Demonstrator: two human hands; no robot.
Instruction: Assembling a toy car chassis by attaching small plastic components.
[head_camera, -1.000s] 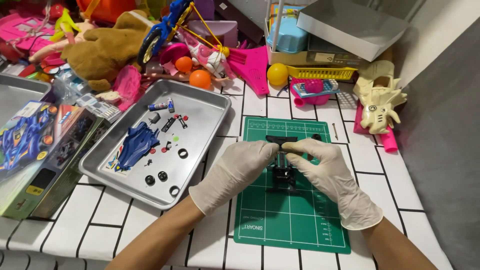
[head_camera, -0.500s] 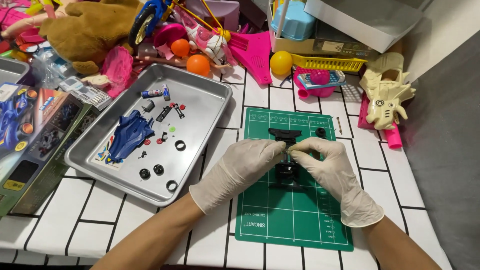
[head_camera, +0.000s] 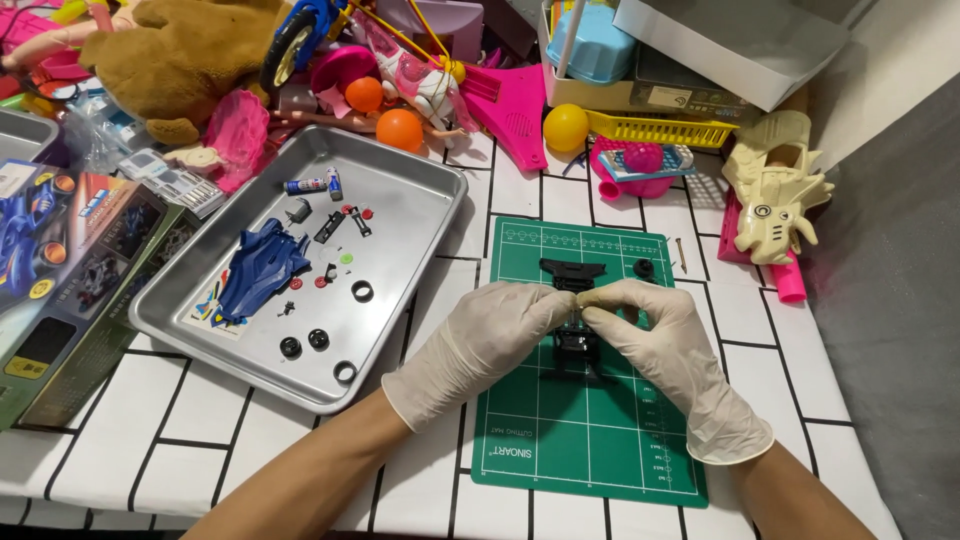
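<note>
Both sets of gloved fingers (head_camera: 590, 297) meet tip to tip over the green cutting mat (head_camera: 590, 440), pressed together on something too small for me to make out; I can only say the pinch closes right above the black chassis (head_camera: 577, 345). From my seat the left hand (head_camera: 480, 345) comes in from the lower left and the right hand (head_camera: 665, 350) from the lower right, and the two are about equally near the part, thumbs and forefingers touching at its upper end. That chassis lies flat on the mat with its long axis running away from me, up and down in the head view, so most of its body sits just below the fingertips, toward my wrists, half hidden under them. Just beyond the fingers, farther up the mat, lies a separate black bracket piece (head_camera: 572, 270), crosswise, and near it to the right a small black wheel (head_camera: 644, 267). Well apart on the left of the white tiled table (head_camera: 120, 440) stands the metal tray (head_camera: 420, 290) holding the blue car body shell (head_camera: 258, 280), loose black tyres (head_camera: 362, 291) and small bits. Past the tray and mat is a jumble of toys, among them an orange ball (head_camera: 399, 129).
</note>
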